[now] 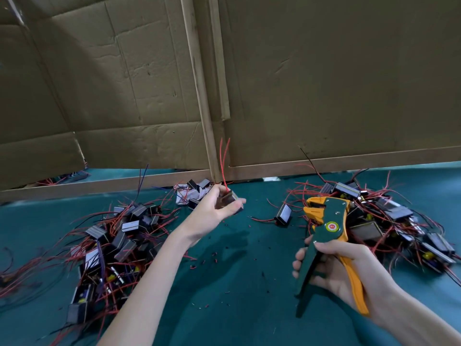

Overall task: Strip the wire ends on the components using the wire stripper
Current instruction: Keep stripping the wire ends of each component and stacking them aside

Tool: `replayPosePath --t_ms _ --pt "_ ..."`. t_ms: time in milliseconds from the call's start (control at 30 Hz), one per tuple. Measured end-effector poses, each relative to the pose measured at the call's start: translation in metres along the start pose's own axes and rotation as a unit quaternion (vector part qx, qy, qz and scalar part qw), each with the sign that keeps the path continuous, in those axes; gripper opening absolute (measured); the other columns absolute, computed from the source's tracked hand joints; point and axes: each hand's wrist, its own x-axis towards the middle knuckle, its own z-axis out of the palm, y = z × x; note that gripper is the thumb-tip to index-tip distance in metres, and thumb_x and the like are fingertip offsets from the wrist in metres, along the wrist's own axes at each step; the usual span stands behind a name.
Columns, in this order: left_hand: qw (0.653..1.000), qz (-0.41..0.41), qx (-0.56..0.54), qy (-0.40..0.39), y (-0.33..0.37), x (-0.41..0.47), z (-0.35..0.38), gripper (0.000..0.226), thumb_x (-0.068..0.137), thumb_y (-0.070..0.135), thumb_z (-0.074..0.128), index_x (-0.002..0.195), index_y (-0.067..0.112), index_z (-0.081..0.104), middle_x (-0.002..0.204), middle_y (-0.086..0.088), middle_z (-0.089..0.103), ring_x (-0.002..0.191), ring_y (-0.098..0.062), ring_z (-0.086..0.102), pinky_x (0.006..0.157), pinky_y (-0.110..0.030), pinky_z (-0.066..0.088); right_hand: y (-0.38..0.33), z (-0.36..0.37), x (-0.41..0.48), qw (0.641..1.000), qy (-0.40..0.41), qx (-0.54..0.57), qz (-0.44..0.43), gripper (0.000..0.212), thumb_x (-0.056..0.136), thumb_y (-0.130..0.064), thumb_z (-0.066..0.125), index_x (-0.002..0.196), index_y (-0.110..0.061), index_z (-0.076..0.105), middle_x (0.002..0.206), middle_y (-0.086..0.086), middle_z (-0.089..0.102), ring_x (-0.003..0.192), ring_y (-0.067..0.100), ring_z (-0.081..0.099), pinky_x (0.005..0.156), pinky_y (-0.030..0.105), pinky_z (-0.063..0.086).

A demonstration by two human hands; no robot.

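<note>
Green-and-orange wire stripper (326, 231) is sitting in the right hand (331, 273), fingers (298, 265) curling round its handles; I am seeing the left hand (212, 211) gripping a component (229, 199), red wires (222, 161) pointing up, above the teal table (249, 308).

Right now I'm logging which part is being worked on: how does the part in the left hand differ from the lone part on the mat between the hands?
The left hand grips the held part; the lone part lies untouched on the mat. The held part's red wires stand up; the lone part's trail flat leftward. Both are dark blocks.
</note>
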Motion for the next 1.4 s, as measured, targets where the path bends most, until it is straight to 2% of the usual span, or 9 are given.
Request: replayPosePath --t_ms 167,267,400,533,700,800,933,1100,1400 --pt "0.995 0.040 -0.089 0.029 0.009 -0.002 0.005 0.052 0.091 0.049 0.039 0.093 0.005 0.066 0.105 -0.011 0.072 0.104 -0.018 0.067 0.097 -0.028 0.050 0.003 -0.005 0.004 1.000 -0.002 -0.004 0.008 0.041 0.064 -0.008 0.067 0.102 0.003 0.057 0.087 0.031 0.065 0.079 0.046 0.068 0.069 0.053 0.057" --pt "0.983 0.115 0.017 0.144 0.007 0.001 0.010 0.009 0.094 0.014 0.059 0.088 0.010 0.064 0.089 -0.004 0.073 0.086 -0.016 0.071 0.087 -0.033 0.055 0.004 -0.006 0.004 1.000 -0.004 -0.008 0.012 0.043 0.064 -0.008 0.068 0.104 0.001 0.056 0.088 0.031 0.065 0.080 0.046 0.068 0.070 0.053 0.057" --pt "0.968 0.162 0.075 0.179 0.006 0.000 0.020 0.041 0.089 -0.009 0.057 0.100 0.027 0.041 0.111 0.000 0.046 0.076 -0.015 0.073 0.075 -0.020 0.053 0.004 -0.005 0.004 1.000 -0.009 -0.007 0.017 0.042 0.064 -0.008 0.065 0.104 0.001 0.056 0.086 0.031 0.065 0.077 0.046 0.068 0.068 0.052 0.057" --pt "0.967 0.152 0.113 0.169 0.006 0.000 0.035 0.063 0.088 -0.016 0.049 0.112 0.036 0.024 0.128 0.006 0.025 0.072 -0.012 0.070 0.062 -0.035 0.059 0.003 -0.004 0.003 1.000 -0.007 -0.002 0.017 0.038 0.064 -0.006 0.062 0.101 0.003 0.057 0.083 0.031 0.065 0.072 0.046 0.068 0.064 0.052 0.057" --pt "0.982 0.142 0.061 0.112 0.006 -0.004 0.044 0.098 0.087 -0.021 0.046 0.139 0.049 0.000 0.145 0.006 0.017 0.084 -0.013 0.072 0.075 -0.022 0.056 0.003 -0.002 0.002 1.000 -0.006 0.000 0.014 0.034 0.067 -0.006 0.060 0.100 0.003 0.057 0.083 0.031 0.065 0.072 0.045 0.067 0.064 0.052 0.057" --pt "0.992 0.100 -0.004 0.081 0.004 -0.005 0.048 0.075 0.091 -0.016 0.047 0.146 0.022 0.013 0.120 -0.006 0.057 0.082 -0.014 0.072 0.076 -0.021 0.054 0.002 -0.002 0.002 1.000 -0.008 0.000 0.011 0.033 0.068 -0.005 0.060 0.100 0.003 0.057 0.083 0.031 0.065 0.072 0.045 0.067 0.065 0.052 0.058" --pt "0.996 0.077 -0.029 0.044 0.014 -0.008 0.050 0.015 0.092 0.001 0.058 0.100 0.009 0.067 0.082 -0.003 0.073 0.066 -0.011 0.069 0.064 -0.018 0.050 0.001 -0.002 0.001 1.000 -0.024 -0.008 0.011 0.044 0.057 -0.005 0.070 0.099 0.003 0.060 0.085 0.032 0.064 0.074 0.047 0.067 0.066 0.053 0.057" --pt "0.993 0.075 -0.077 0.044 0.027 -0.013 0.054 0.010 0.087 0.011 0.068 0.078 0.015 0.071 0.067 0.002 0.068 0.053 -0.008 0.052 0.055 -0.015 0.045 -0.003 0.003 -0.003 0.996 -0.080 -0.030 -0.001 0.051 0.042 -0.015 0.093 0.087 -0.003 0.071 0.083 0.032 0.061 0.072 0.046 0.064 0.068 0.053 0.055" --pt "0.993 0.046 -0.108 -0.002 0.047 -0.021 0.053 0.007 0.075 0.021 0.075 0.068 0.020 0.075 0.067 0.000 0.053 0.055 -0.010 0.027 0.057 -0.022 0.025 -0.011 0.012 -0.015 0.986 -0.162 -0.032 -0.018 0.047 0.051 -0.015 0.091 0.091 -0.003 0.069 0.079 0.033 0.058 0.068 0.046 0.061 0.068 0.055 0.053"
